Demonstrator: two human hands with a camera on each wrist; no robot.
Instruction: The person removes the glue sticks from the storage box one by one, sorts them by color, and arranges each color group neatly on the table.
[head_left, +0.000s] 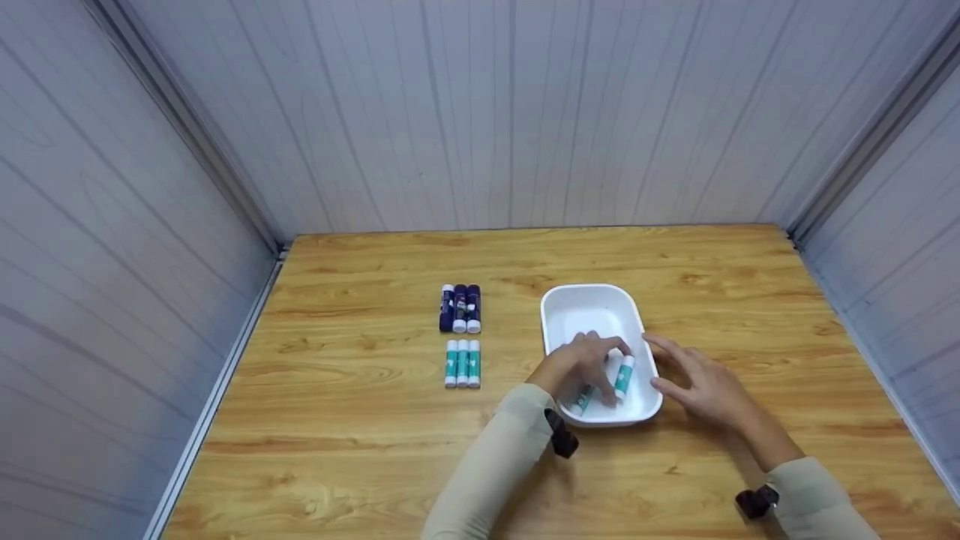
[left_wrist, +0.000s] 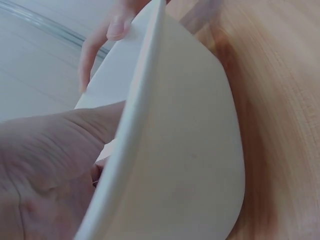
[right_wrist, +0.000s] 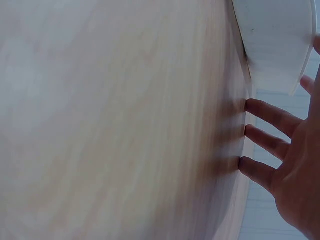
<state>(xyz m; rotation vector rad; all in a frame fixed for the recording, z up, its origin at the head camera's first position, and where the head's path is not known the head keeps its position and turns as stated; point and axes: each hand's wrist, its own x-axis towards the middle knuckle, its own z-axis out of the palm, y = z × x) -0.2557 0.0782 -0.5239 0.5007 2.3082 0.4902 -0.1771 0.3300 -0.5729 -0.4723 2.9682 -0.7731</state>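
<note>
My left hand (head_left: 589, 360) reaches into a white plastic tub (head_left: 592, 295). Its index finger and thumb lie at opposite ends of a green-and-white glue stick (head_left: 624, 379); I cannot tell whether they pinch it. Another green glue stick (head_left: 583, 401) lies lower left in the tub, partly under that hand. In the left wrist view the tub wall (left_wrist: 185, 125) hides the fingertips. My right hand (head_left: 709, 386) is spread at the tub's right side, index finger and thumb at the rim. In the right wrist view its other fingers (right_wrist: 272, 117) reach down to the tabletop.
Left of the tub, three green-and-white glue sticks (head_left: 463, 364) lie side by side on the wooden table (head_left: 337, 420). Just behind them sit three dark blue glue sticks (head_left: 460, 307), also in a row. Panelled walls (head_left: 480, 112) enclose the table at the back and sides.
</note>
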